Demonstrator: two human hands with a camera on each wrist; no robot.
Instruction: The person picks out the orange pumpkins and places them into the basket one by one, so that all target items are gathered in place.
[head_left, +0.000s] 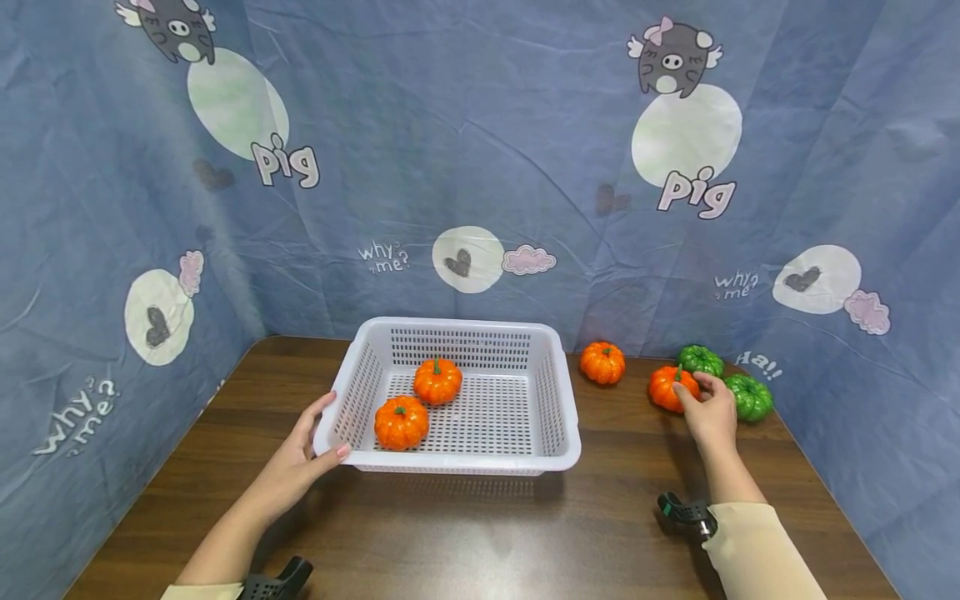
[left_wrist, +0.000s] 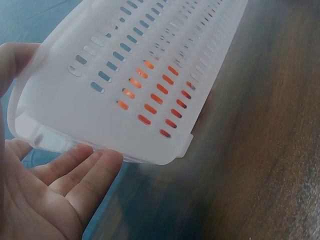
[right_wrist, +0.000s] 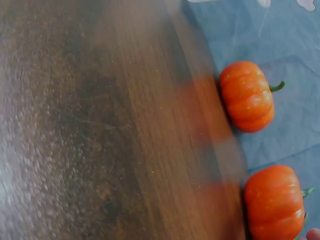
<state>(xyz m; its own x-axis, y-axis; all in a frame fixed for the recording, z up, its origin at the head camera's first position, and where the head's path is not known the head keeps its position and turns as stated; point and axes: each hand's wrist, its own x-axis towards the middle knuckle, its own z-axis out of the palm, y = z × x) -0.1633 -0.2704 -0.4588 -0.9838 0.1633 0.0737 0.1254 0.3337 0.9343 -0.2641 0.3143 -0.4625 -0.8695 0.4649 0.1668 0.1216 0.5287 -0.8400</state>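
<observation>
Gripping the near-left corner of a white slotted basket (head_left: 480,462), my left hand (head_left: 295,457) is spreading wide enough to take in that corner, its thumb resting on the rim and its fingers lying along the outer left side. My right hand (head_left: 714,413) is holding its thumb and bent index finger against the right side of a stemmed orange pumpkin (head_left: 663,390), well to the right of the basket; I cannot tell whether they are pinching it or only touching it. This pumpkin is sitting on the brown wooden table (head_left: 480,533), near its back edge. A green pumpkin (head_left: 699,358) is sitting just behind it, and another green one (head_left: 750,398) is sitting just right of my hand. Between the basket and my right hand, a lone orange pumpkin (head_left: 602,362) is resting near the patterned blue cloth (head_left: 480,125). Inside the basket, a farther orange pumpkin (head_left: 437,382) and a nearer orange one (head_left: 401,423) are lying towards the left.
</observation>
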